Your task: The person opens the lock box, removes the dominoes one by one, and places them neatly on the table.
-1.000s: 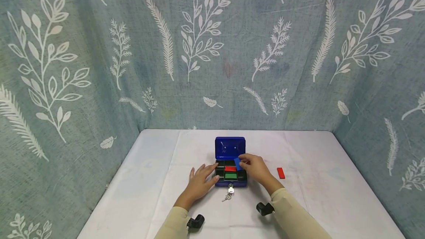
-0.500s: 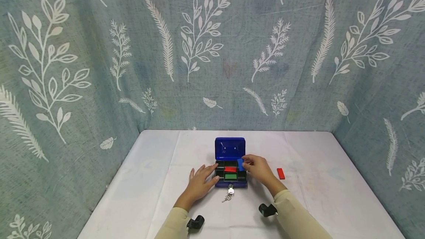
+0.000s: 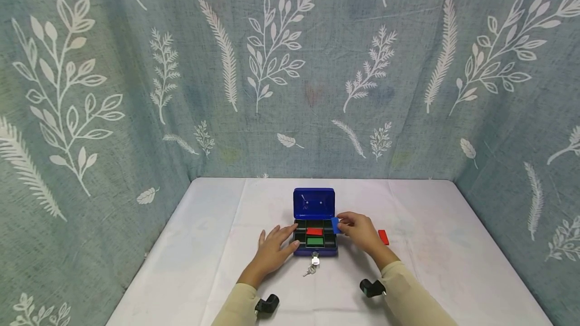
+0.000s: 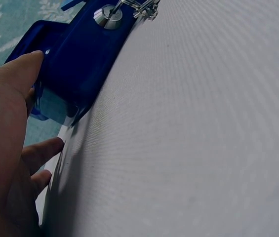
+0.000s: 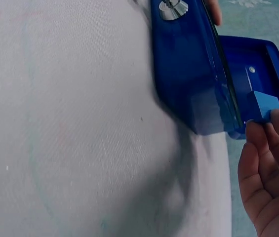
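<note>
Blue block (image 3: 335, 225), shifted rightward to box (image 3: 301, 252) right edge; long axis roughly front-to-back. Right hand (image 3: 360, 228) pinches it; left hand (image 3: 271, 251) spread at left edge.

A deep blue box (image 3: 301, 252) with a black tray (image 3: 330, 241); bright blue block (image 3: 335, 226), red blocks (image 3: 314, 232), green block (image 3: 314, 241); white table (image 3: 181, 265); grey-teal curtain (image 3: 326, 130) with white leafy sprigs.

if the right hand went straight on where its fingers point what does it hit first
With its blue block leading, the right hand would probably meet the open lid of the box first, though depth is unclear.
</note>
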{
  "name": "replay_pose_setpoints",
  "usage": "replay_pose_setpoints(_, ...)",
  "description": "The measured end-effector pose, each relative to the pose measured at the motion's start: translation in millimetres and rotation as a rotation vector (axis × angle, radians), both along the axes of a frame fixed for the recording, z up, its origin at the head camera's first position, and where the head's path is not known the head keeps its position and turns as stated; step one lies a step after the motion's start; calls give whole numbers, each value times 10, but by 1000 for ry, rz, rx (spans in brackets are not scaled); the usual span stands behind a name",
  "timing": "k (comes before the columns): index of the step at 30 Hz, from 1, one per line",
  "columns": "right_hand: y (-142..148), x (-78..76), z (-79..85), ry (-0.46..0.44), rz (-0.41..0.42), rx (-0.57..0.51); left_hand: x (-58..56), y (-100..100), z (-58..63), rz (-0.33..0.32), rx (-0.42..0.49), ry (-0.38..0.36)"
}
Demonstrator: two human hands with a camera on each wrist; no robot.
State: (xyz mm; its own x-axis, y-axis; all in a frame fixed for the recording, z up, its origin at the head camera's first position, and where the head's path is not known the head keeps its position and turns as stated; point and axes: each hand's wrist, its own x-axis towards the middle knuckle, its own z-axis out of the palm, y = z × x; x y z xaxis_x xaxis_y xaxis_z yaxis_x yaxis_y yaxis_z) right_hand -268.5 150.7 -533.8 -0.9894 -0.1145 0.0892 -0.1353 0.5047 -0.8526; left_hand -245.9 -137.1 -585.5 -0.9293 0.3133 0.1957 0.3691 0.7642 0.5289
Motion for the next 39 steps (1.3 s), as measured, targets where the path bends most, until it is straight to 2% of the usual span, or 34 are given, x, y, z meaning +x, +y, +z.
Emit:
replay_pose_setpoints(12, 147, 29, -14, -13, -50, -41, -2, 7, 2, 3, 0, -10)
replay_pose_setpoints(21, 236, 24, -25, -15, -73, -29, 2, -2, 22, 13, -3, -16)
replay_pose_setpoints(39, 523, 27, 14, -46, -93, 66, 2, 9, 18, 5, 8, -8)
